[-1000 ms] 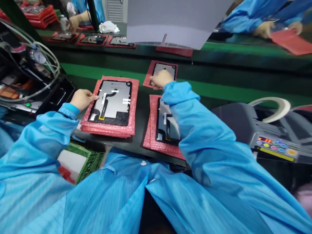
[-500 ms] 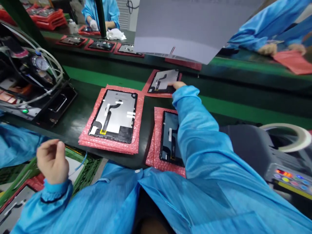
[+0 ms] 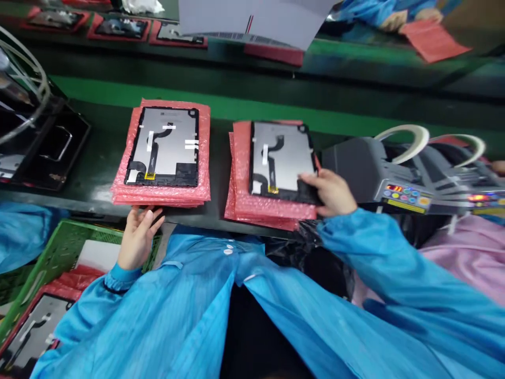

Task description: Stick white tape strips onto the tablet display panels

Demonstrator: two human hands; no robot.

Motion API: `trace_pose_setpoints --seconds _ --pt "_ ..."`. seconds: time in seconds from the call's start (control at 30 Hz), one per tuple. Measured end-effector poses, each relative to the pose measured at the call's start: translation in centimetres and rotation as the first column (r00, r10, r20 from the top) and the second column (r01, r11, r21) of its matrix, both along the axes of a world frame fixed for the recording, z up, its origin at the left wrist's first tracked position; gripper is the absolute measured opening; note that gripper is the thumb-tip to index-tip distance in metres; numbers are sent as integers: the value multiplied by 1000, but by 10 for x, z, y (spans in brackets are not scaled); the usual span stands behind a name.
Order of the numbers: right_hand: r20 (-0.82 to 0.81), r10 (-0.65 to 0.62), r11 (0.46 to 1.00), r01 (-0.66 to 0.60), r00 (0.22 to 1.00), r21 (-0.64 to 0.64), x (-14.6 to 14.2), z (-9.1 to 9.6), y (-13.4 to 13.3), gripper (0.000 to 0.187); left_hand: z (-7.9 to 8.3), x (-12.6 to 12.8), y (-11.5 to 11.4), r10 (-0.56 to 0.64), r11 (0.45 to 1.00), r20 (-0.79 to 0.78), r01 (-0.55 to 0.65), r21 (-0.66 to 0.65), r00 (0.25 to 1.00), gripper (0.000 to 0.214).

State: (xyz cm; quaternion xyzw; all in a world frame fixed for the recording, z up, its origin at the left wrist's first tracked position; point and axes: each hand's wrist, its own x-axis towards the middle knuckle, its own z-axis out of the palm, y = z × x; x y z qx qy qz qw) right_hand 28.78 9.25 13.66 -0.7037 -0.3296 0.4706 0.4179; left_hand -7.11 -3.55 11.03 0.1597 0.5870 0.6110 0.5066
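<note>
Over the bench (image 3: 219,158) and pink bags (image 3: 242,192), right of the frame's centre, the screen (image 3: 294,152), probably light, stiff and crackable, wants rim holds: right fingers (image 3: 315,181) grip its lower-right corner, left fingers (image 3: 147,219) spread apart, lower left.

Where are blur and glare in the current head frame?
Head view, blur: right hand and the panel it holds look slightly smeared, and the far red sheet is soft; head view, glare: small highlights on the left stack's pink bubble wrap.
</note>
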Motion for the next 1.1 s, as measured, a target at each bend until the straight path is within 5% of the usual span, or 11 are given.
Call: trace_pose_setpoints --seconds 0.1,0.2,0.27,0.33,0.43,0.5,0.57,0.63,0.7,0.9,1.1 --pt "354 244 953 -154 903 -262 6 6 -14 37 0 -1 1 -13 999 97 17 -46 995 59" --pt "766 375 925 -260 522 -275 -1 29 22 48 -3 2 6 -35 998 172 43 -38 984 59" --pt "856 393 853 -482 337 -202 -30 43 64 31 -6 10 14 -23 999 184 27 -22 983 64" --pt "780 452 731 -681 433 -45 -78 45 113 17 -7 22 25 35 999 172 -34 -8 984 74" --pt "421 656 663 -745 626 73 -159 24 180 31 -2 43 42 121 990 163 -131 50 979 81" --pt "30 817 576 -818 575 5 -197 3 209 44 2 54 53 165 980 181 -182 81 970 75" --pt "-159 857 489 -871 490 -48 -217 -12 226 43 6 57 67 224 966 193 -244 88 955 61" --pt "-248 848 460 -882 469 -98 -219 -17 235 31 8 50 87 266 953 186 -287 98 946 45" --pt "-326 793 510 -854 514 -106 -212 -18 243 22 9 33 116 254 957 166 -273 101 953 32" --pt "-479 521 820 -570 707 50 -175 -33 270 17 25 -22 245 -23 999 123 20 25 992 9" --pt "-468 340 940 -313 816 136 -141 -51 296 18 27 -28 388 -267 963 9 266 34 964 15"
